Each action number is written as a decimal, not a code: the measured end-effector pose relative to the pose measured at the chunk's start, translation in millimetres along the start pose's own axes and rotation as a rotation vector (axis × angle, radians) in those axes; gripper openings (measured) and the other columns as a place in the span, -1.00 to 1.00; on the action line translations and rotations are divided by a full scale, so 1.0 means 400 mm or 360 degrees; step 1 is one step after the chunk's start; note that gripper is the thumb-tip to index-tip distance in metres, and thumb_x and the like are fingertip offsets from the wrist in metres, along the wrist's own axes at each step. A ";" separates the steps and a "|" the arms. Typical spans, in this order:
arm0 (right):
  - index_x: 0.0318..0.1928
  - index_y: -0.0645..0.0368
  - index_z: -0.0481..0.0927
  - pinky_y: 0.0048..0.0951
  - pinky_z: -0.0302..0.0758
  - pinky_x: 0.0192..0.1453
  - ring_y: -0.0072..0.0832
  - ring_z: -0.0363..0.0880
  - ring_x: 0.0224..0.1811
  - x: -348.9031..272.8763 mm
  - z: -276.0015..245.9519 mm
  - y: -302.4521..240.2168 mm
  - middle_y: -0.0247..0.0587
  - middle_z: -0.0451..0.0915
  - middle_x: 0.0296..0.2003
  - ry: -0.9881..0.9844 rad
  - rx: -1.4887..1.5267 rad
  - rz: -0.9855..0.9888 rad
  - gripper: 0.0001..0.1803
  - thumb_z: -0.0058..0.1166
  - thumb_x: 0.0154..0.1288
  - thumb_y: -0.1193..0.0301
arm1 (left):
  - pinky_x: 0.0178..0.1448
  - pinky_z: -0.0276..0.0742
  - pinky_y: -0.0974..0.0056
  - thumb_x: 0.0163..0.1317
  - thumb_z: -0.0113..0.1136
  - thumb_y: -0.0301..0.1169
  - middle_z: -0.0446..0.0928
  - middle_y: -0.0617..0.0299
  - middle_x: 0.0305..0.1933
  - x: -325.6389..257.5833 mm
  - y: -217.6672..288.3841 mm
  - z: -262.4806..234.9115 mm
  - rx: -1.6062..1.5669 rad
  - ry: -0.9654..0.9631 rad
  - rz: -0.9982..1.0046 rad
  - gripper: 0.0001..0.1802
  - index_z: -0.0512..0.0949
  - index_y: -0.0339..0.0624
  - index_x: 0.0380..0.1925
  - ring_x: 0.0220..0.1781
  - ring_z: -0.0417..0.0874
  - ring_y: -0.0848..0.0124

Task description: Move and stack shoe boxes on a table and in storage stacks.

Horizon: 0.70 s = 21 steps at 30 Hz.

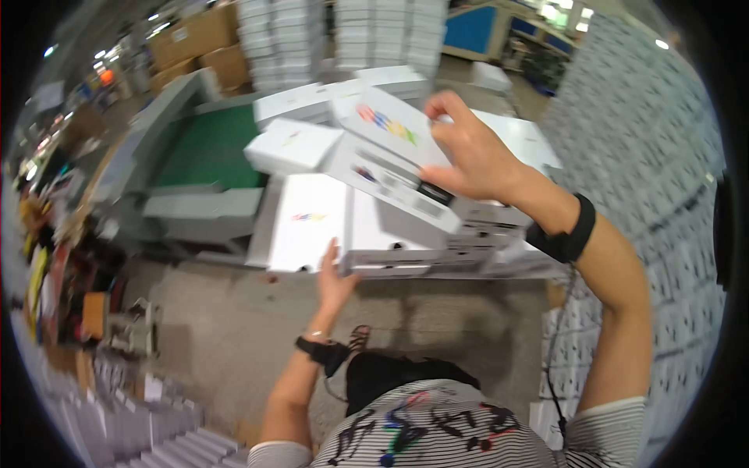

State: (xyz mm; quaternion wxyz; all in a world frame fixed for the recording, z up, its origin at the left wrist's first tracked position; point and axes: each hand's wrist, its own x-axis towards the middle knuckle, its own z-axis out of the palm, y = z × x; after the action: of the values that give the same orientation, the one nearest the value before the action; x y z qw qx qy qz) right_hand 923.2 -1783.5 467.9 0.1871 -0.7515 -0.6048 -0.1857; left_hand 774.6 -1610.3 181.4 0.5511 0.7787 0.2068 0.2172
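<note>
A white cardboard box [398,181] with a colourful logo on top and printed labels along its side lies tilted above other boxes. My right hand [468,152] grips its right end, thumb low against the side and fingers curled above. My left hand [335,282], fingers spread, touches the front right corner of another white box [306,210] with a small coloured logo. Next to that one, a white box [390,232] lies partly under the tilted box. Behind, a smaller-looking white box [292,146] sits askew.
A machine with a green conveyor belt [211,144] stands at the left. Tall stacks of white boxes rise at the back [281,43] and along the right [663,140]. Brown cartons [191,39] are at the far left. More white boxes [148,425] lie at the lower left.
</note>
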 end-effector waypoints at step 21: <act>-0.38 0.39 0.50 -0.41 0.29 0.01 -0.24 0.31 -0.04 -0.538 -0.508 0.065 -0.06 0.30 -0.10 0.0640 -0.0955 0.0675 -0.66 0.18 -0.12 0.35 | -0.05 0.40 0.36 -0.05 0.27 -0.44 0.36 -0.02 0.00 0.158 0.117 0.029 -0.0394 -0.0401 -0.0435 -0.17 0.04 -0.35 0.20 -0.06 0.44 0.32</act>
State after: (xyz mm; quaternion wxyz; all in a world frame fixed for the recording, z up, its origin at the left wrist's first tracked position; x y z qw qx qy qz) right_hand 894.9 -2072.1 532.5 0.1083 -0.8294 -0.3070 -0.4539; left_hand 836.9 -1598.4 229.3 0.6883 0.6908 0.2118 0.0652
